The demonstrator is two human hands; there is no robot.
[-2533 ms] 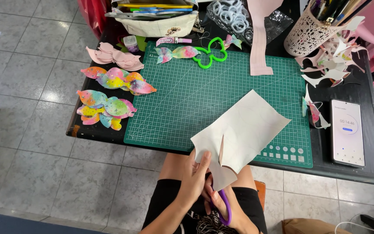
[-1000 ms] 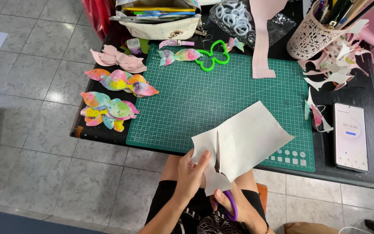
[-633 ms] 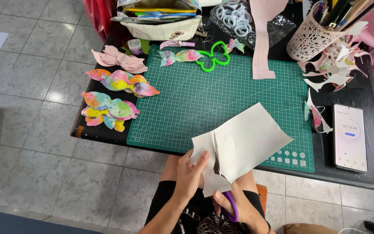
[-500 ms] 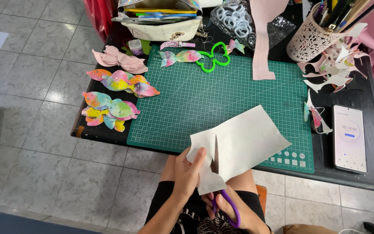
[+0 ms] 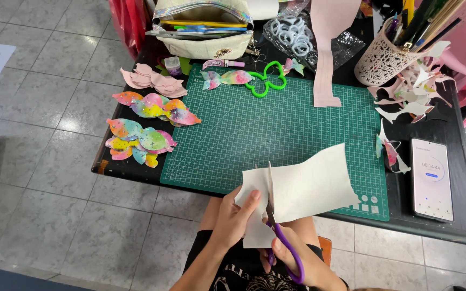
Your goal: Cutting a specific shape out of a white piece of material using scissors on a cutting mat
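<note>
Here, a cream sheet of material (image 5: 303, 188) is held above the near edge of a green cutting mat (image 5: 276, 129), partly over the mat and partly over the person's lap. The sheet's left flap is pinched by the left hand (image 5: 233, 221), thumb on top and fingers beneath. A pair of purple-handled scissors (image 5: 281, 242) is gripped by the right hand (image 5: 292, 258), fingers closed through the handle loops; the blades point up into the sheet, where a slit is seen running from its lower edge towards the middle.

The mat is laid on a black table (image 5: 459, 226). At the mat's far edge a green butterfly-shaped outline (image 5: 268, 81) is placed, touching a pastel rainbow cut-out (image 5: 225, 78). To the left of the mat, stacks of multicoloured wing-shaped pieces (image 5: 146, 124) are set out, with plain pink ones (image 5: 149, 81) just behind them. A long pink strip (image 5: 327, 48) is draped from the far side onto the mat. At the right, a perforated pen holder (image 5: 381, 56) filled with tools is seen, white offcuts (image 5: 411, 99) are scattered beside it, and a smartphone (image 5: 431, 178) with a lit screen is lying near the table's right edge. A pale pouch (image 5: 203, 27) holding pens is placed at the far edge, next to a bag of pale blue rings (image 5: 292, 35).
</note>
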